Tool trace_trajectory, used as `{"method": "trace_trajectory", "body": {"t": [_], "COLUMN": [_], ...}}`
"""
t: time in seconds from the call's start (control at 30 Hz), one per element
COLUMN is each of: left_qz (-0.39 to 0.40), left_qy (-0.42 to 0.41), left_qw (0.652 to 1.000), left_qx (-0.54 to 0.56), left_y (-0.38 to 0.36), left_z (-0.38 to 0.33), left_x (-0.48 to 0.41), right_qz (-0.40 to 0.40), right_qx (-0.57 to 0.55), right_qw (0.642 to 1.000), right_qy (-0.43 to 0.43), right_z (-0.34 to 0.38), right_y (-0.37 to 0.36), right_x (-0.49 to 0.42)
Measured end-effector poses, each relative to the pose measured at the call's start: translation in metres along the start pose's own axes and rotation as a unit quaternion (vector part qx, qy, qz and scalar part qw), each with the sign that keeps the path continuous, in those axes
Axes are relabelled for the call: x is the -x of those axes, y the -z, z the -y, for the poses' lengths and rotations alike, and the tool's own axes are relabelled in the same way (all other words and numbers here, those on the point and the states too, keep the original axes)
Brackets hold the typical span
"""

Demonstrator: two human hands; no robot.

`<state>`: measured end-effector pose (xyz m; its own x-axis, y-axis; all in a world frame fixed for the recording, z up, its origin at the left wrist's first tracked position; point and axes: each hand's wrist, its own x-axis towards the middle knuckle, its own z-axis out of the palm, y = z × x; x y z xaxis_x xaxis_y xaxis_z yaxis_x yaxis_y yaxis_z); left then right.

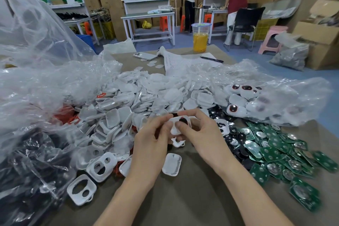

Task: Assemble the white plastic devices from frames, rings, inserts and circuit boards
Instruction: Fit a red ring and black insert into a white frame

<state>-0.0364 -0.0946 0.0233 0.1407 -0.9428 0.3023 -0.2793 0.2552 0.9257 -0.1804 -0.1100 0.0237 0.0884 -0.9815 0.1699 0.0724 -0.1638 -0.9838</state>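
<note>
Both hands hold one white plastic frame point(174, 130) over the table's middle. My left hand point(154, 137) grips its left side. My right hand point(200, 132) grips its right side, with the thumb pressing a dark insert point(183, 120) into the frame's opening. A big heap of white shells point(146, 93) lies just behind the hands. Loose white frames with two holes point(101, 167) point(81, 190) lie at the left front. Green circuit boards point(275, 150) are spread at the right. Red rings point(64, 115) show under the plastic at the left.
Crumpled clear plastic bags point(45, 79) cover the left side, and another bag point(266, 97) with finished white devices lies at the right. At the table's far edge are a cup of orange drink point(200, 38), a phone point(145, 56), paper and a pen point(211, 59). Two people stand far behind.
</note>
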Motion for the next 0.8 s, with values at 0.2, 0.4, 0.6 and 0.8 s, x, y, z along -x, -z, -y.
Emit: {"method": "trace_trajectory", "body": {"t": [0.2, 0.4, 0.6, 0.8], "left_qz": [0.042, 0.221, 0.148, 0.082], "left_qy": [-0.066, -0.226, -0.223, -0.198], "left_qw": [0.991, 0.882, 0.867, 0.910], "left_qx": [-0.108, -0.350, -0.421, -0.355], "left_y": [0.005, 0.012, 0.020, 0.020], "left_z": [-0.004, 0.002, 0.008, 0.007], "left_x": [0.006, 0.016, 0.004, 0.003], "right_qz": [-0.125, -0.174, -0.123, -0.028], "right_qx": [-0.057, -0.122, -0.111, -0.086], "right_qw": [0.991, 0.977, 0.986, 0.993], "right_qy": [0.009, 0.006, -0.031, -0.072], "right_z": [0.000, 0.000, -0.003, -0.004], "right_y": [0.012, 0.017, 0.016, 0.011], "right_x": [-0.008, -0.013, -0.012, -0.008]}}
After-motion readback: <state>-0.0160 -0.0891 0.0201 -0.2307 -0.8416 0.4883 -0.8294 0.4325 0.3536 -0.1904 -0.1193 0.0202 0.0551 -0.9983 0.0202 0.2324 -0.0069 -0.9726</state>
